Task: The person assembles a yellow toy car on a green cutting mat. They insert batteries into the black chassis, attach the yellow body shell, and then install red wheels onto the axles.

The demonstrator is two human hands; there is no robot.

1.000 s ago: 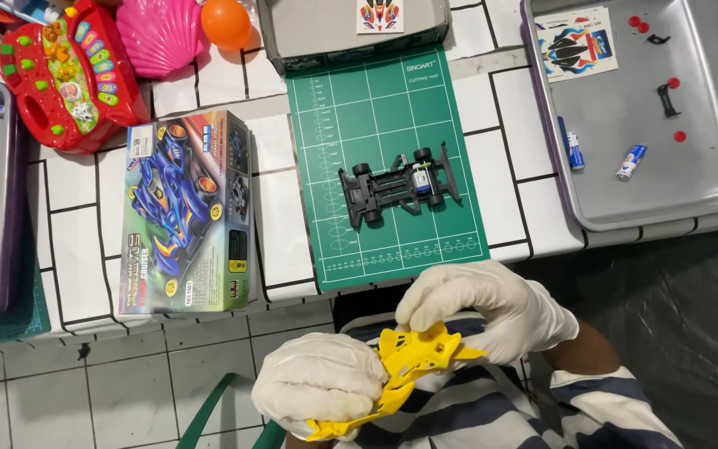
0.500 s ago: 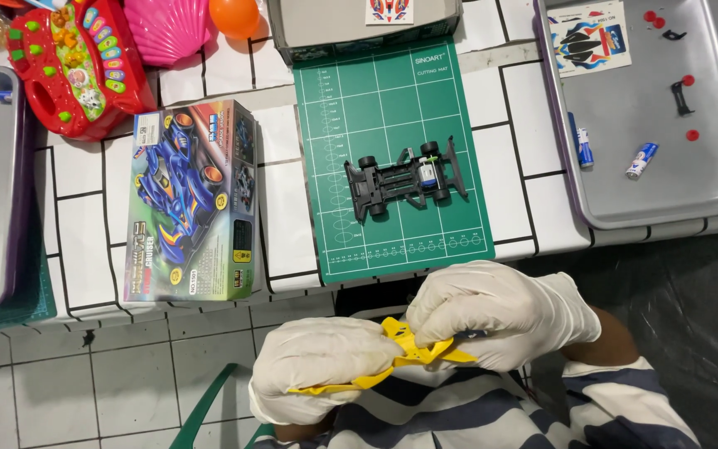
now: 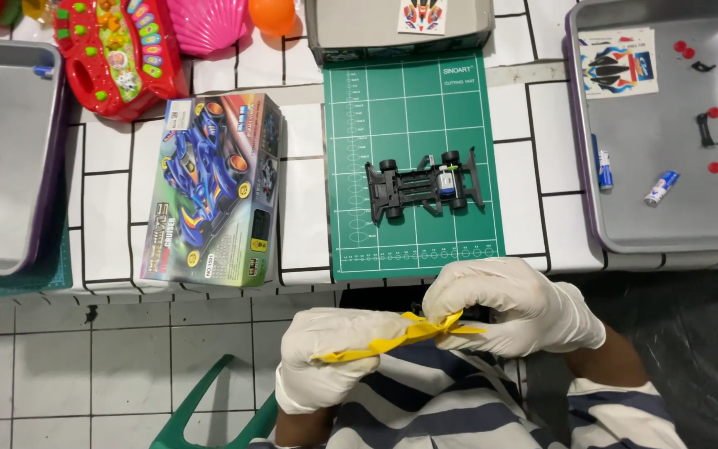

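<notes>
1. Left hand (image 3: 334, 353), white glove, fingers curled tight round the yellow car body shell (image 3: 392, 337), low over the lap.
2. Right hand (image 3: 513, 308) pinches the shell's other end, fingertips closed on it.
3. Black car chassis (image 3: 424, 185) sits alone on the green cutting mat (image 3: 413, 100).

- Most of the yellow car body (image 3: 392, 338) was hidden inside the gloved left hand (image 3: 334, 353) and right hand (image 3: 513, 306).
- The right hand's fingers (image 3: 459, 299) were curled under, out of sight.
- The red toy keyboard (image 3: 118, 50), pink shell (image 3: 209, 21) and orange ball (image 3: 272, 12) were cut off by the top edge.
- The left tray (image 3: 2, 158) was cropped at the left edge.
</notes>
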